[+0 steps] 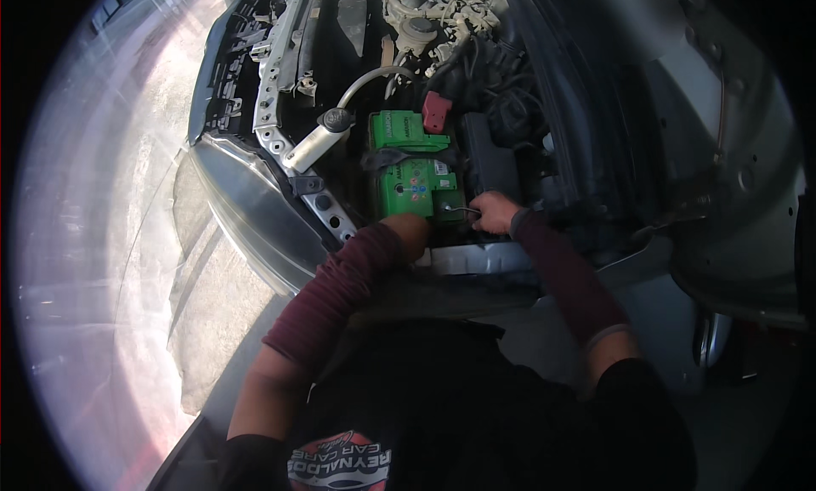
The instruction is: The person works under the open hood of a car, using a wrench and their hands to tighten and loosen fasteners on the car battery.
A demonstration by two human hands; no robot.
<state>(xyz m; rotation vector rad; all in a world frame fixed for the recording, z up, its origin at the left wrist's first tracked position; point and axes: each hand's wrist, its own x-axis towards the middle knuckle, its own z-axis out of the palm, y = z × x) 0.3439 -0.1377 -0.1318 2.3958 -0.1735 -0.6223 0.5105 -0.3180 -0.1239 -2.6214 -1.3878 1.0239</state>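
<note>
Leaning over a green car battery (396,204), centre of frame.
Pinching a wrench-like tool (461,209) in the right hand (495,212), likely for leverage; can't make out the left hand's (410,233) grip near the battery's lower edge.

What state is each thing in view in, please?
Engine: exposed.
Green battery: upright, black strap across it.
White bottle: capped.
Red cover: at the battery's far end; latching unclear.
Metal tool: held by the right hand at the battery's near end.
Left hand: by the battery's near edge, fingers hidden.
</note>
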